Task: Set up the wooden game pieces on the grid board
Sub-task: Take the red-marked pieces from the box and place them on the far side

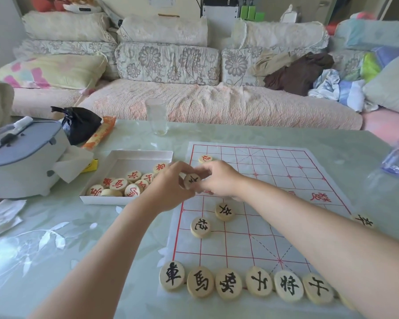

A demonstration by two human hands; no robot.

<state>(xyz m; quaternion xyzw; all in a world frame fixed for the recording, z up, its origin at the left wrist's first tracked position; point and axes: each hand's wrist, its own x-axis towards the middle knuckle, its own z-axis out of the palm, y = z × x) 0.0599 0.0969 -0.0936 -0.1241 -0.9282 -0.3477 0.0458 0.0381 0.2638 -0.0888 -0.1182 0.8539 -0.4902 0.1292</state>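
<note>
1. Closest to the person, well below both grips, a row of black pieces (228, 283) lay along the near edge of the grid board (274, 180) on the desk (55, 249).
2. Just under the grips, two more black pieces (225, 211) sat on the board, near each other but not touching.
3. The left grip (168, 187) pinched the held piece (191, 180) by its round rim, up off the board. The right grip (221, 178) met it from the other side with curled fingers at the rim. I could not tell if that grip held on or only touched.
4. The held piece looked like a small flat wooden disc, so it was likely light, hard and smooth. It would not bend or break easily, but it could slip out or roll away on its edge. The best hold seemed to be thumb and finger on opposite sides of the rim, with the mark facing up.
5. Just left of the left grip, a white box (129, 155) held a heap of red pieces (119, 184).
6. Just past the right grip, one lone red piece (205, 158) sat on the board.
</note>
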